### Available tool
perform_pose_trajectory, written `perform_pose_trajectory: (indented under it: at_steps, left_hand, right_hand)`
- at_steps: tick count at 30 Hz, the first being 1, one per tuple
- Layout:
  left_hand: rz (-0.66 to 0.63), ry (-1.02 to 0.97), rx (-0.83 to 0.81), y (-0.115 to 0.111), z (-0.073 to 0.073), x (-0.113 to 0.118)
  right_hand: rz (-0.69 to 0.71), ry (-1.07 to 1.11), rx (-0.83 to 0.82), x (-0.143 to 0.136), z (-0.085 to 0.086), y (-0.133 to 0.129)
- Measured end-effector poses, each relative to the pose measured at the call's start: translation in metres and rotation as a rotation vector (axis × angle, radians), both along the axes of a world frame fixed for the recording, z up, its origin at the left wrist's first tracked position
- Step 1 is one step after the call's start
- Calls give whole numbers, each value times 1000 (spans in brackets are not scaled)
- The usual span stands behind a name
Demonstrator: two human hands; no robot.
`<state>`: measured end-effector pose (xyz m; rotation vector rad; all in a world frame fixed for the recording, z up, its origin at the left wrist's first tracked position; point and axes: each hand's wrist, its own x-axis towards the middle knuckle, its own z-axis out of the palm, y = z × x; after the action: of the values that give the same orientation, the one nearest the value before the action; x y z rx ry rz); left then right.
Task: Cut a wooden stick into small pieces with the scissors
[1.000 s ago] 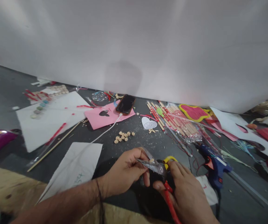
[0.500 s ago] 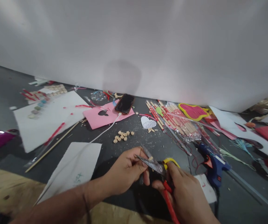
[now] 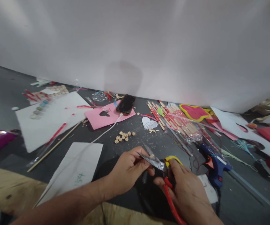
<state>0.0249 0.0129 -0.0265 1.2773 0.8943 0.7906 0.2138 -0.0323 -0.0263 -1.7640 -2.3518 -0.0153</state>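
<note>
My right hand [image 3: 190, 190] grips a pair of scissors [image 3: 161, 166] by its red and yellow handles. The blades are parted and point up and left, towards my other hand. Between them sits a small pale wooden piece [image 3: 151, 156], pinched at one end by the fingertips of my left hand [image 3: 126, 167]. Its far side is hidden by the fingers. Beyond my hands lies a cluster of small pale wooden pieces [image 3: 123, 137]. A white paper heart [image 3: 149, 122] with a drawn pattern is farther back, with a few short stick bits beside it.
A phone [image 3: 126, 104] on a cable rests on pink paper [image 3: 94, 118]. Bundled wooden sticks [image 3: 181, 120] lie behind to the right, a blue glue gun [image 3: 216, 168] nearer. White sheets [image 3: 48, 122] and a long thin stick [image 3: 55, 146] cover the left. A pale wall stands behind.
Both hands and the scissors have shifted slightly right. The blades look a little wider apart around the small wooden piece.
</note>
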Motion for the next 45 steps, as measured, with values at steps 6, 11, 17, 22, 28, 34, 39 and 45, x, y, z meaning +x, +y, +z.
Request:
perform_pose_trajectory:
  at_steps: [6, 11, 17, 22, 28, 34, 39, 45]
  left_hand:
    - [-35, 9, 16, 0, -3, -4]
    - [-87, -122, -127, 1, 1, -3]
    - [-110, -161, -176, 1, 3, -2]
    - [-106, -120, -158, 1, 2, -1]
    - [-116, -113, -161, 3, 0, -1]
    - [-81, -113, -134, 1, -2, 0]
    - [-26, -60, -90, 3, 1, 1]
    - [29, 7, -37, 5, 3, -1]
  right_hand:
    - [-8, 55, -112, -1, 3, 0]
    - [9, 120, -141, -2, 5, 0]
    - [31, 120, -95, -1, 3, 0]
    - [31, 116, -99, -1, -4, -1]
    - [58, 116, -83, -1, -6, -2]
    - [76, 83, -43, 0, -7, -4]
    - [47, 60, -40, 1, -9, -4]
    - [17, 57, -36, 0, -4, -1]
